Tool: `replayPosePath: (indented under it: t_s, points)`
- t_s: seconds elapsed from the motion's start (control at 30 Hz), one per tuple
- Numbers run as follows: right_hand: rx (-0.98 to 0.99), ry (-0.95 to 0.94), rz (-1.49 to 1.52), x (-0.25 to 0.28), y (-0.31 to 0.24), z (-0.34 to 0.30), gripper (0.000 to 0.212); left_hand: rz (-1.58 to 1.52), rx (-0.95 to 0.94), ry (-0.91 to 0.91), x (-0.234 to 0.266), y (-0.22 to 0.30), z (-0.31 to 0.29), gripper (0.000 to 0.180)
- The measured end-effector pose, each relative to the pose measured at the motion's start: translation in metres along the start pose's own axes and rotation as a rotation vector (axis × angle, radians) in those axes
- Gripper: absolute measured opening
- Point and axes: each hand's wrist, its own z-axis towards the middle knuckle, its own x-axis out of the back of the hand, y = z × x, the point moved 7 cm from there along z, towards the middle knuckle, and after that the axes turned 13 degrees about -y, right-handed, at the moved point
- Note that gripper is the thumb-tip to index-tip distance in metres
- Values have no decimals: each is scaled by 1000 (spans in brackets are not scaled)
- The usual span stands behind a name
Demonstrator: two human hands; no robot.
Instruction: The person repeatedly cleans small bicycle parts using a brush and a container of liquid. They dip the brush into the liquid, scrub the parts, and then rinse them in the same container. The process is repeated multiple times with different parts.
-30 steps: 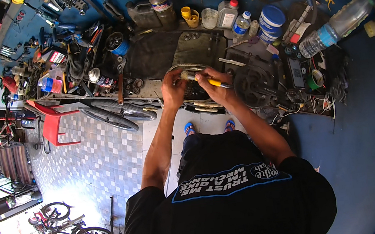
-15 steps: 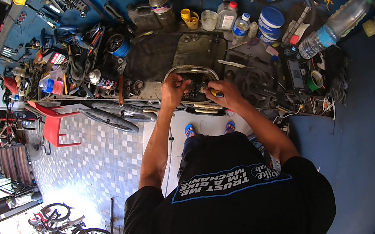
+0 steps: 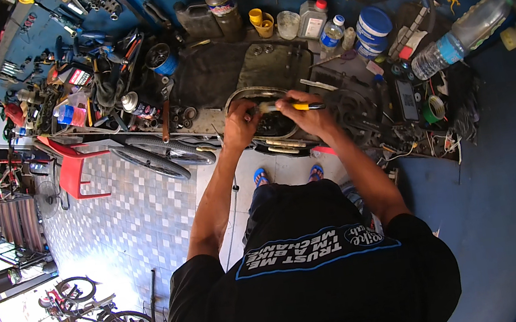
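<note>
Stretching across the view, the cluttered table (image 3: 205, 122) carries everything near the hands. A dark mat (image 3: 209, 77) lies on it, farther from the person than the oval basin (image 3: 259, 89), which sits at the table's front edge, pale-rimmed and dark inside. To the basin's right lies a dark toothed chainring (image 3: 352, 111); farther back on that side stands a blue-and-white tub (image 3: 373, 31).

Both hands are over the basin. The right hand (image 3: 307, 115) has its fingers wrapped around a brush (image 3: 304, 106), close to its bristle end, with the yellow-and-black handle pointing right. The left hand (image 3: 239, 126) is at the basin's left side with its fingers curled next to the pale bristles (image 3: 265, 107); whether they grip some small part, I cannot tell.
</note>
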Motion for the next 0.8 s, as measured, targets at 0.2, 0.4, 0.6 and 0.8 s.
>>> replayPosePath:
  t_s: [0.2, 0.4, 0.6, 0.8]
  points:
    - [103, 64, 5, -1, 1, 3, 32, -82, 106, -19, 8, 14, 0, 32]
    - [56, 22, 65, -3, -7, 2, 37, 1, 170, -19, 15, 22, 0, 33]
    - [104, 91, 96, 3, 8, 3, 36, -13, 195, -15, 15, 27, 1, 33]
    - [83, 89, 52, -1, -31, -5, 34, -29, 187, 41, 16, 26, -1, 30]
